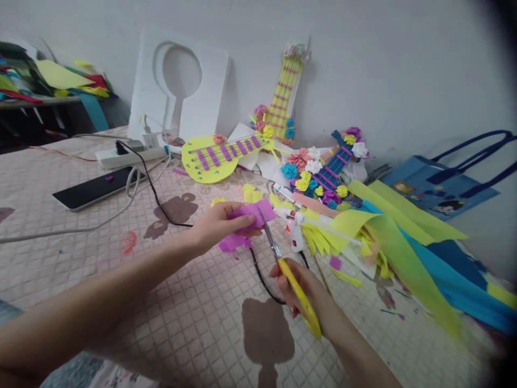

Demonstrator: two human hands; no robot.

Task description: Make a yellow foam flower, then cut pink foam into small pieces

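Note:
My left hand (226,221) pinches a strip of purple crepe paper (264,209) above the quilted cover. More of the same purple paper hangs below its fingers. In my right hand (302,285) is a pair of scissors (299,291) with yellow handles, its fingers wrapped round the grips. The blades meet the purple strip near its right end; whether they are parted there is hard to make out. A white glue gun (297,237) with a small red light lies just beyond the scissors, a glue stick poking from its back.
Decorated paper guitars (212,161) lean near the wall. A phone (97,188), a power strip (131,155) and cables lie on the left. Yellow and blue crepe sheets (420,258) and a blue bag (428,178) spread across the right. A white foam board (205,86) stands behind.

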